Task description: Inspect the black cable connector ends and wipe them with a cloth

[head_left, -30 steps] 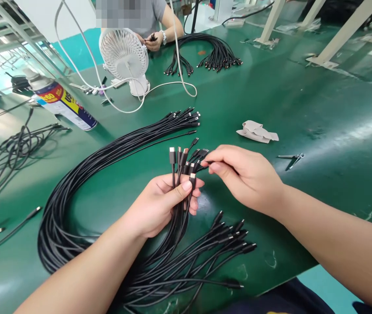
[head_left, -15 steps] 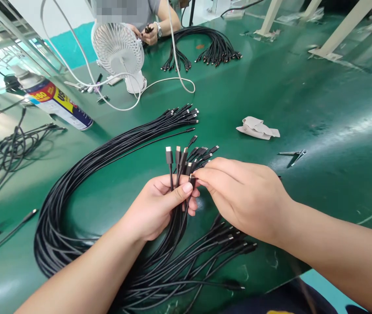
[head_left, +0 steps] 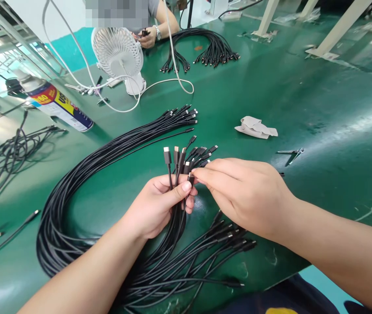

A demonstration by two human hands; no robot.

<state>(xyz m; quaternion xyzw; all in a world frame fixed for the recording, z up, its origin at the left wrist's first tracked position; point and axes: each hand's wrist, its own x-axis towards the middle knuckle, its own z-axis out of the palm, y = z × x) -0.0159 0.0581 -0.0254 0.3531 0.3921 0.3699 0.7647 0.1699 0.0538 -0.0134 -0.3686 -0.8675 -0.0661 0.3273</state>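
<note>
Plug [head_left: 190, 178]: near upright, right edge of the cable bunch [head_left: 174, 226].
Left hand [head_left: 164, 198]: nearer, curled round the bunch, thumb on plug!
Right hand [head_left: 248, 192]: right of bunch, pinching beside plug's tip, contents unclear.

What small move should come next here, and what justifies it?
Probably nudge the right hand slightly onto the connector at the left thumb: the right fingertips are close beside that connector's metal end, while the left hand holds it among other black cables. Whether those fingertips grip anything is hidden.
</note>
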